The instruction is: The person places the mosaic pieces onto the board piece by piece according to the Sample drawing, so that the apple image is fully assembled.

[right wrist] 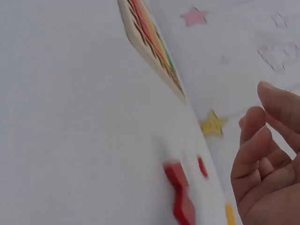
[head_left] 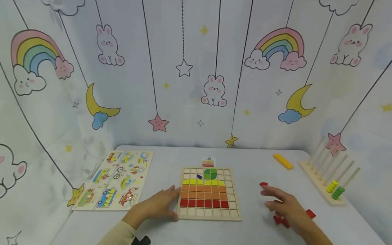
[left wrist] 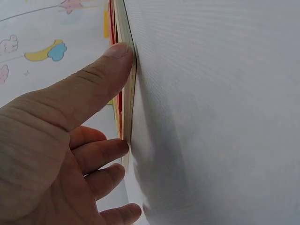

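Observation:
A wooden grid board (head_left: 238, 214) lies on the table, with rows of red (head_left: 204, 203), orange and yellow pieces. Green pieces (head_left: 210, 174) and a small dark blue piece (head_left: 199, 176) sit in its upper part. My left hand (head_left: 160, 204) is at the board's left edge, its thumb and fingertips against the side in the left wrist view. Over several loose red pieces (head_left: 285, 222), my right hand (head_left: 285, 206) hovers with loosely bent fingers and nothing between them. One red piece (head_left: 263, 184) lies just beyond its fingertips; two more (right wrist: 184, 208) show in the right wrist view.
A small picture card (head_left: 208, 162) lies behind the board. To the left is a wooden vehicle puzzle (head_left: 116, 181). On the right stand a peg rack (head_left: 323, 183) with yellow and green beads, and a yellow bar (head_left: 283, 161). A black object (head_left: 141, 243) lies near my left sleeve.

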`<action>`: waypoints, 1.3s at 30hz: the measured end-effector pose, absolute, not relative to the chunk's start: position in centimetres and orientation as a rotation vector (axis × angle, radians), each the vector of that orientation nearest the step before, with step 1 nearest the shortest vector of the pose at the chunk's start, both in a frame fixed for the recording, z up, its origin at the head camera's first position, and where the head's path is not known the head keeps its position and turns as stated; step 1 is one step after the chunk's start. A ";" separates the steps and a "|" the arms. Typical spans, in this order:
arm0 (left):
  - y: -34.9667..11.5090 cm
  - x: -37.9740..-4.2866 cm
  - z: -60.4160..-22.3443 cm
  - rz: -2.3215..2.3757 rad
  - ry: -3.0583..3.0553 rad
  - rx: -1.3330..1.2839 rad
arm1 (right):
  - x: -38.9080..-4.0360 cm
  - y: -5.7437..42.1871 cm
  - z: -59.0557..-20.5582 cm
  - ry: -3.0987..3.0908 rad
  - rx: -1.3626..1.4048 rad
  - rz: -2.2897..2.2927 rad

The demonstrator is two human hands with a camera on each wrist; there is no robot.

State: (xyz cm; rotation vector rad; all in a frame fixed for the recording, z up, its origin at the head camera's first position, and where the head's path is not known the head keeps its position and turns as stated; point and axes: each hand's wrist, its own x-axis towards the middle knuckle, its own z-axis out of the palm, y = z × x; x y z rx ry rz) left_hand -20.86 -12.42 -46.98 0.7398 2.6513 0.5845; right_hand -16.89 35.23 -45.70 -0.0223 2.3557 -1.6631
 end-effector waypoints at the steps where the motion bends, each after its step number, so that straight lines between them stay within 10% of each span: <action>1: -12.5 -20.9 -47.0 0.585 2.655 0.742 | -16.7 37.1 -45.7 2.375 0.031 -1.668; 10: -12.8 -20.6 -47.2 0.589 2.669 0.691 | -15.6 48.8 -47.6 2.619 0.240 -1.173; 39: -12.4 -20.6 -46.7 0.573 2.673 0.711 | -15.5 48.8 -48.1 2.749 0.348 -1.072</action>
